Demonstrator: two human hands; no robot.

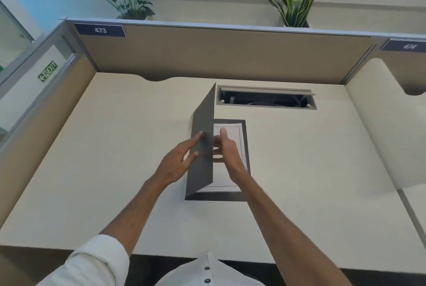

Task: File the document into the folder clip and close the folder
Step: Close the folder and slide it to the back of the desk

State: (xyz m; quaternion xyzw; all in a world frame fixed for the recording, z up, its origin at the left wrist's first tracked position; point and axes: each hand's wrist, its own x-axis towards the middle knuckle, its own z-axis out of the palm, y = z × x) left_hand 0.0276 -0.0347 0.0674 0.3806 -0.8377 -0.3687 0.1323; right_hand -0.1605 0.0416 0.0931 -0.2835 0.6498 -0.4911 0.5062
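Note:
A dark grey folder lies on the cream desk; its back cover [246, 145] is flat and its front cover [202, 143] stands nearly upright along the left spine. A white document [221, 177] with a thin printed border rests inside on the back cover. My left hand [178, 162] presses its fingertips against the outer face of the raised cover. My right hand [227, 149] is on the inner side, fingers near the cover's edge above the document. The clip is hidden from me.
An open cable tray [266, 100] is cut into the desk behind the folder. Beige partition walls [207, 53] with number plates enclose the desk, and plants [297, 2] stand behind them. A second desk [387, 124] adjoins on the right.

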